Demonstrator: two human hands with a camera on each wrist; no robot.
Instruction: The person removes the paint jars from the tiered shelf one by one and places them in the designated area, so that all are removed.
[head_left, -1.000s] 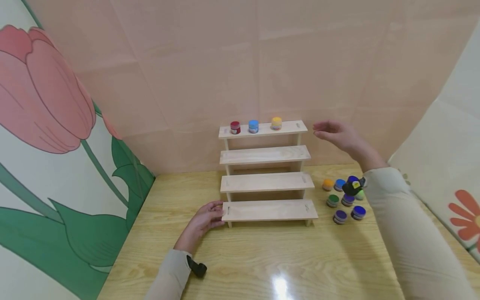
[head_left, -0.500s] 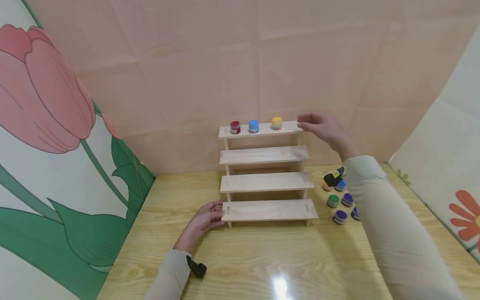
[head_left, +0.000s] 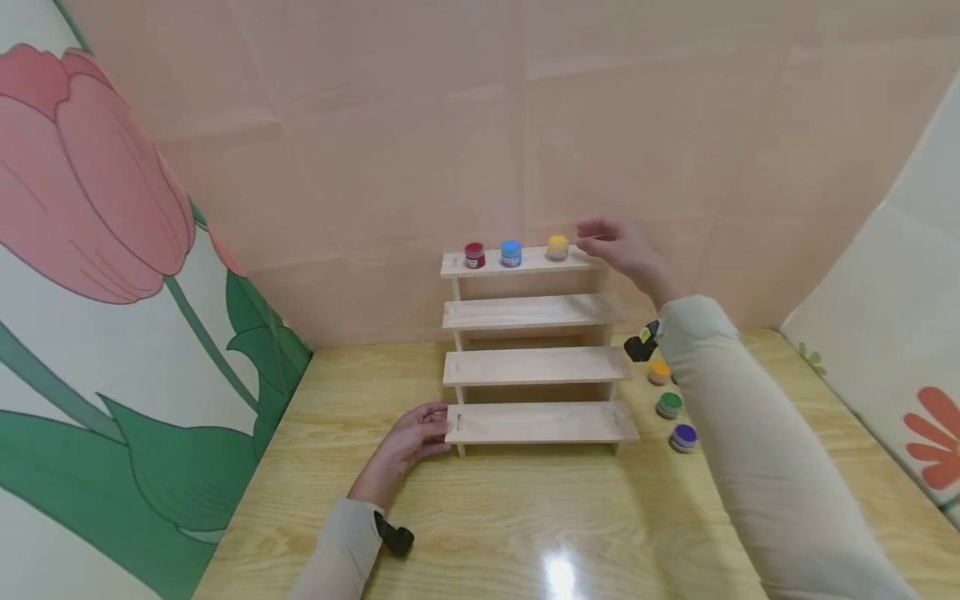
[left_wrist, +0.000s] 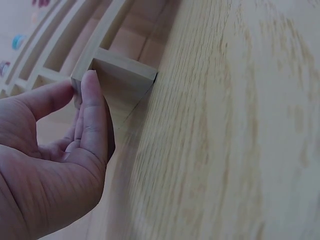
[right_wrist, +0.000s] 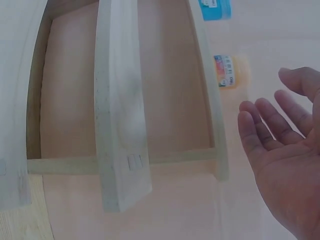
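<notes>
Yellow jar (head_left: pixel 557 249), upright, beside right hand (head_left: pixel 624 252)

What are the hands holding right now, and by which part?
The left hand pinches the wooden rack by the left end of its lowest shelf. The right hand holds nothing, beside the yellow jar.

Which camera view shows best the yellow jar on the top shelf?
The right wrist view: the yellow jar looks largest there, with its printed label visible. The head view shows it smaller, upright on the top shelf; in the left wrist view I cannot make it out.
</notes>
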